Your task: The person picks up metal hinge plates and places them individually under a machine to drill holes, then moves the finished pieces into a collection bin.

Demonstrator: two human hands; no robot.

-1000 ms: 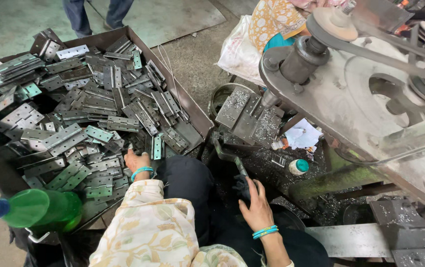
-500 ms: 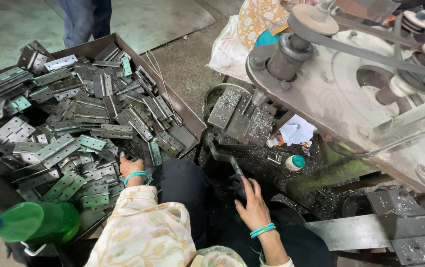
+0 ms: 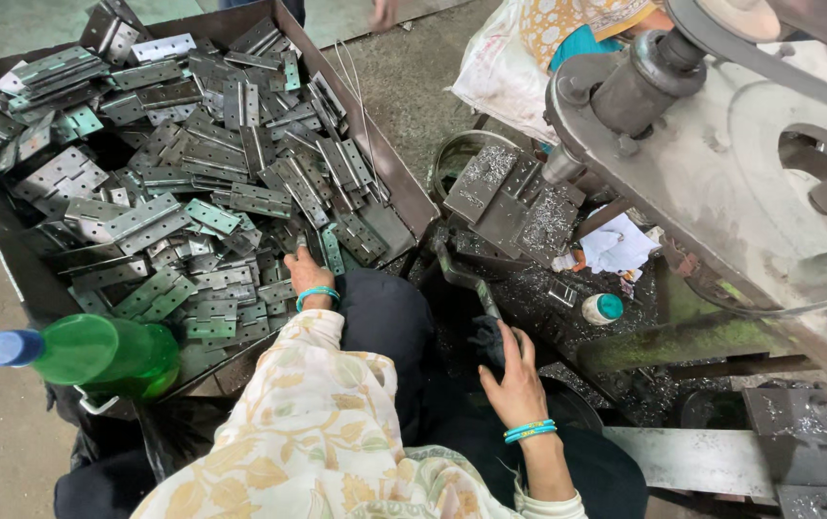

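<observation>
The left hand reaches into the tray, its curled fingers buried among the metal hinges, while the right hand wraps its fingers around a dark lever.

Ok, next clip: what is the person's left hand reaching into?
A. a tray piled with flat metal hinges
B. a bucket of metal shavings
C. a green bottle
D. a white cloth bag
A: the left hand rests among the metal hinges heaped in the dark tray, while the green bottle stands off to the side, untouched.
</observation>
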